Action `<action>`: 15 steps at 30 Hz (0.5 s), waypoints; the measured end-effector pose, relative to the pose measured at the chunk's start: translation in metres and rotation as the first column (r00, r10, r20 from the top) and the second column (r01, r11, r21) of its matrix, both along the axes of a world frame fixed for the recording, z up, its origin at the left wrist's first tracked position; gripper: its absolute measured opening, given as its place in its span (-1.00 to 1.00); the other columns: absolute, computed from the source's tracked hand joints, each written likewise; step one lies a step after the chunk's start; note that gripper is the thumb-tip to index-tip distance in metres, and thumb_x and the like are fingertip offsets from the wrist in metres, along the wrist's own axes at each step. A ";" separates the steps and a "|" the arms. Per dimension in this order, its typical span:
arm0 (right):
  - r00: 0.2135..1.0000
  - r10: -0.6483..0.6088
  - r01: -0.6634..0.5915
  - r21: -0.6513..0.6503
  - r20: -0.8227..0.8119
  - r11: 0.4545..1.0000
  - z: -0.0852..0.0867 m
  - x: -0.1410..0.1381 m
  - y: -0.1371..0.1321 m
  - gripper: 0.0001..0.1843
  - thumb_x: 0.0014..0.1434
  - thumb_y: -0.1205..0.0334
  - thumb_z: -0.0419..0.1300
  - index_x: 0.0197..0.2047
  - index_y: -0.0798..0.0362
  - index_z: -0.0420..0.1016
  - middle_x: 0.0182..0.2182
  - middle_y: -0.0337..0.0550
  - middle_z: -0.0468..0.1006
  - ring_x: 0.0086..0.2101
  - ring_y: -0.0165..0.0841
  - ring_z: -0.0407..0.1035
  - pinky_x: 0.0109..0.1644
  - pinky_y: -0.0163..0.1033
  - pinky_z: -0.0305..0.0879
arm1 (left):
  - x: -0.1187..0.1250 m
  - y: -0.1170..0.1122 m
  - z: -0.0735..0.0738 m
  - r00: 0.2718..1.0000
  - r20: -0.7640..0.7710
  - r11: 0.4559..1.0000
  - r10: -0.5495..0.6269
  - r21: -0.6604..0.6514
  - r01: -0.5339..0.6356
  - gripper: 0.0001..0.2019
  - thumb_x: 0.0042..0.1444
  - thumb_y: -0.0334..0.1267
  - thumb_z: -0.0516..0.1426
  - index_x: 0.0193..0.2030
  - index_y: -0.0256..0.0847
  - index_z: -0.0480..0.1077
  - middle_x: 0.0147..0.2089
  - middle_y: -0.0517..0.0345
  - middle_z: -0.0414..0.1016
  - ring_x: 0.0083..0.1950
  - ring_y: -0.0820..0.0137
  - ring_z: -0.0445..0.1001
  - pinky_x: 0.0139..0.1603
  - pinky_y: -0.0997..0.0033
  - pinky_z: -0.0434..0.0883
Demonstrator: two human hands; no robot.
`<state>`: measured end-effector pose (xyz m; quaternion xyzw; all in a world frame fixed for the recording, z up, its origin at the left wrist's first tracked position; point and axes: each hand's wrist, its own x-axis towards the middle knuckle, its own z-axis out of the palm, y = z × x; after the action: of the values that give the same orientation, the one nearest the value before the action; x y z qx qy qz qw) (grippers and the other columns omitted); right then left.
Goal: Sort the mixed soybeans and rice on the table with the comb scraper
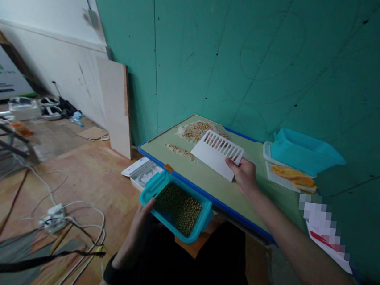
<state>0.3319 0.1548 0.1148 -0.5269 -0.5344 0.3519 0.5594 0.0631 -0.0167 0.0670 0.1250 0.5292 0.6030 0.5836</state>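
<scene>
My left hand (143, 216) grips the left end of a turquoise plastic container (206, 213), holding it over my lap beside the table's front edge. Dark green beans (173, 198) fill its left part and tan beans (190, 214) its right part. My right hand (245, 174) is closed on the right end of a white slotted scraper (213, 159), thumb on top. The scraper is tilted over the table (206, 182), its slots toward the wall. Beyond it lies a spread heap of tan beans mixed with white grains (196, 130). A thin row of the same mix (179, 151) lies left of the scraper.
A turquoise bin (305, 151) and a folded yellow cloth (292, 175) on a white tray stand at the table's right. A green wall (191, 62) rises behind. An open white box (143, 174) sits below the left edge. Cables and a power strip (54, 218) lie on the floor.
</scene>
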 end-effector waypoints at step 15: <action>1.000 -0.012 0.013 -0.008 0.021 1.000 0.002 -0.002 -0.004 -0.47 -0.18 -0.23 0.45 -0.40 0.11 0.59 -0.51 -0.10 0.61 -0.49 -0.25 0.44 -0.45 -0.22 0.30 | -0.002 -0.016 0.012 0.998 -0.058 0.990 -0.030 0.134 0.038 -0.65 0.30 -0.11 0.20 0.13 -0.24 0.46 0.15 -0.03 0.53 0.08 0.18 0.54 0.09 0.04 0.51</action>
<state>0.3294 0.1509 0.1163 -0.5360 -0.5356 0.3450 0.5539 0.0609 -0.0324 0.0792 0.1901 0.5011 0.6237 0.5690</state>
